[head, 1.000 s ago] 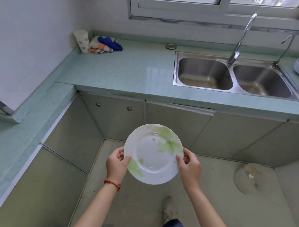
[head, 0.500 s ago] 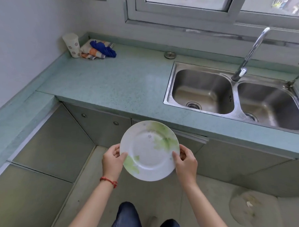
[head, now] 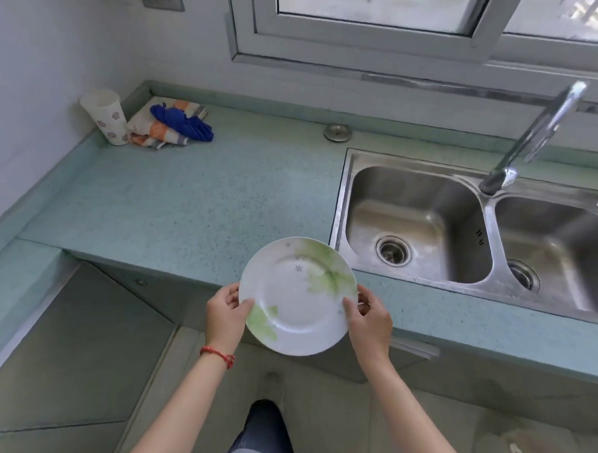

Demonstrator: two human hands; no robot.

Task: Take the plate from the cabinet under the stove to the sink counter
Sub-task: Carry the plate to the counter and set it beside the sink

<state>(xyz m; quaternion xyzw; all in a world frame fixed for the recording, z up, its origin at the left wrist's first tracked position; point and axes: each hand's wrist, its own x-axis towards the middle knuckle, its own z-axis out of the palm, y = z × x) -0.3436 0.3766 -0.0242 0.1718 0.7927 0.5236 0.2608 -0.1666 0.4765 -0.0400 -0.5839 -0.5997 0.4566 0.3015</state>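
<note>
A white plate with pale green leaf prints is held level in the air at the front edge of the pale green sink counter. My left hand grips its left rim, thumb on top. My right hand grips its right rim the same way. The plate's far edge overlaps the counter's front edge, just left of the steel double sink. The plate touches nothing but my hands.
A paper cup and folded cloths sit in the counter's back left corner. A metal sink plug lies near the back wall. The tap leans over the sink. Cabinet doors line the space below.
I have stepped closer to the counter. The plate has risen and moved forward, from over the floor by the cabinet doors to the counter's front edge. Both hands keep their hold.
</note>
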